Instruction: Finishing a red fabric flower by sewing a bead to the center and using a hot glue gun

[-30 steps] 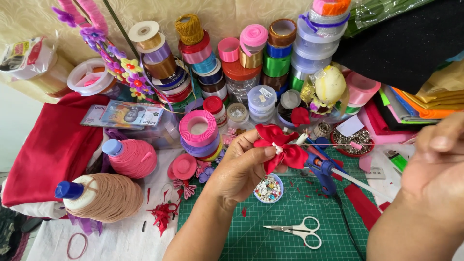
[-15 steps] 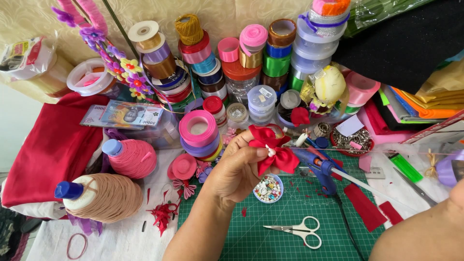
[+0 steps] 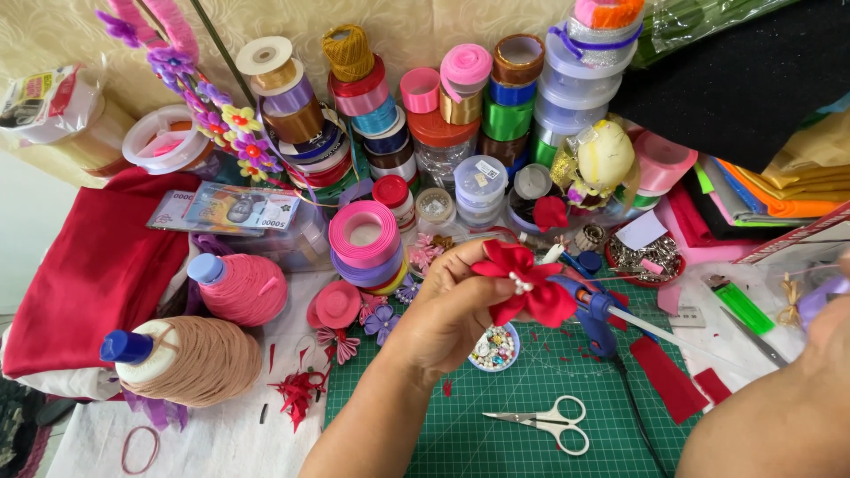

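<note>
Head view, looking straight down on a crowded craft table: the left hand (image 3: 452,310) is raised over the green mat (image 3: 425,434), fingers curled in, thumb and fingertips pinching a red ribbon flower (image 3: 522,283). The flower sits at the top of that grip, petals fanned out, with a small cluster of white beads at its centre. It's held in the air, just above the bead dish (image 3: 494,347) and right beside the blue glue gun (image 3: 595,310), whose nozzle end lies close to the petals.

Over on the right edge, the right arm (image 3: 779,416) fills the corner; the hand itself is cut off by the frame, so whether it is spread or closed, I cannot tell.

Down on the mat, white-handled scissors (image 3: 542,420) lie flat, blades shut, well below the flower. Red ribbon scraps (image 3: 668,381) rest to the right of the glue gun's cord.

Behind the hand, a pink ribbon roll (image 3: 365,235) stands on a stack, with taller towers of spools lined along the back wall. To the left, a pink thread cone (image 3: 239,288) and a tan thread cone (image 3: 181,358) lie on their sides, both with blue caps, next to a red cloth (image 3: 88,283). A green lighter (image 3: 739,305) lies at the right.
</note>
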